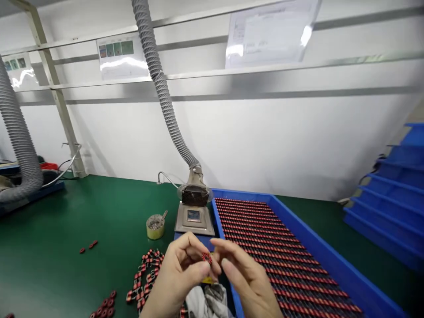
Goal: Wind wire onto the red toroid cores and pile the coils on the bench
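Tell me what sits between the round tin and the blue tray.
In the head view, a square metal station sits between the round tin and the blue tray, beneath the end of a grey extraction hose.

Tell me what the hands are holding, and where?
The left hand pinches a small red-and-black coiled ring at its edge; whether the right hand touches it cannot be told.
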Available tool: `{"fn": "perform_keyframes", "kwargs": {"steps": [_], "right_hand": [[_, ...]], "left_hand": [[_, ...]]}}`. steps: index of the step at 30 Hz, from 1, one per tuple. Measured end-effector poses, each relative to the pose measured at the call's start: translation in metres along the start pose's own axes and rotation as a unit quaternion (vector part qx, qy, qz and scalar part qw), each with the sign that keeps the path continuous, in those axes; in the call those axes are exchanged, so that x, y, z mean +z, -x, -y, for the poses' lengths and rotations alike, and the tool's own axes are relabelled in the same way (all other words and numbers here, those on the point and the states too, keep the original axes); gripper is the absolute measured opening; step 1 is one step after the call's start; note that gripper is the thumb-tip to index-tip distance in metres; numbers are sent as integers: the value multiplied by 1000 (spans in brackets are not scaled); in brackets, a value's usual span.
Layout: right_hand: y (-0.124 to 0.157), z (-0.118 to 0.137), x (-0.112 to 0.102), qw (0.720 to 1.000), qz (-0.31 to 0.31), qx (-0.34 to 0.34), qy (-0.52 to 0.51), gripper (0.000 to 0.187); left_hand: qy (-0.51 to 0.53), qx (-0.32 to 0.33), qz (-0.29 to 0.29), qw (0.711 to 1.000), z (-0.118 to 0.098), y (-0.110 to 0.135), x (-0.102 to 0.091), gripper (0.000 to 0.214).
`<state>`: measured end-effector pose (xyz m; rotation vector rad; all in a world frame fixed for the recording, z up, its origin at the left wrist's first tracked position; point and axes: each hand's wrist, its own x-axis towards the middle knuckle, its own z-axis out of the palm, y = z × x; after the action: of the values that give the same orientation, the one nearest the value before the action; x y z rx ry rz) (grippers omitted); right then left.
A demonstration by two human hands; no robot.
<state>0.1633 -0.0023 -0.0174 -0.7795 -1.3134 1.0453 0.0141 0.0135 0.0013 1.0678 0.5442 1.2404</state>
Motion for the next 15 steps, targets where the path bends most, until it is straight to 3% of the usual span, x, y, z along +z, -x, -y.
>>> {"fn": "perform_keyframes", "kwargs": {"steps": [3,8,15], "right_hand": [[-1,7,3,1000,-4,2,-29,19],[-3,10,12,994,-20,47,-92,17],[-1,5,18,988,-32,63,-141,24]], "left_hand": [[51,-35,28,998,15,-6,5,36],[86,-53,100,990,30,-14,-11,36],[74,-97,110,986,27,-8,-13,42]]}}
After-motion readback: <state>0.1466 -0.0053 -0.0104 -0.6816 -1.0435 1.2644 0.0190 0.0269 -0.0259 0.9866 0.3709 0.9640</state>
